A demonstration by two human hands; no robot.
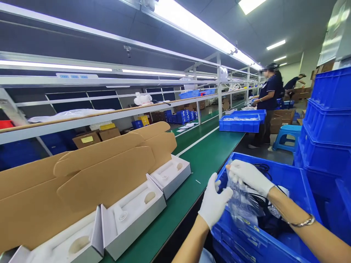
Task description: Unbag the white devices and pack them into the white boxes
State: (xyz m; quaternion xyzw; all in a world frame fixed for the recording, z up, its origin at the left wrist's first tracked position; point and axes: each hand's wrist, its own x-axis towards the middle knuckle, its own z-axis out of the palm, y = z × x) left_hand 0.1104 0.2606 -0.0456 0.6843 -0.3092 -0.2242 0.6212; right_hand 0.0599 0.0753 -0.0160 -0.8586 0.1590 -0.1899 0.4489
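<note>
Plastic bag (pixel 242 202): clear, crinkled film, glossy, hanging between both gloved hands over the near end of the blue crate (pixel 296 179). Left hand (pixel 214 204), in a white glove, pinches the bag's left edge from below. Right hand (pixel 251 177), also white-gloved, grips the top of the bag with fingers closed on the film; a thin metal bracelet (pixel 304 221) sits on that wrist. Bag's contents too blurred to tell.

Crate: rigid moulded plastic, ribbed rim, holding black cables (pixel 264 168) just behind the right hand.

On the green conveyor belt (pixel 203 157), to the left of the hands, open cardboard boxes (pixel 131 215) stand in a row: brown corrugated lids raised, white smooth inner trays with rounded recesses. Stacked blue bins (pixel 329 120) at right.
</note>
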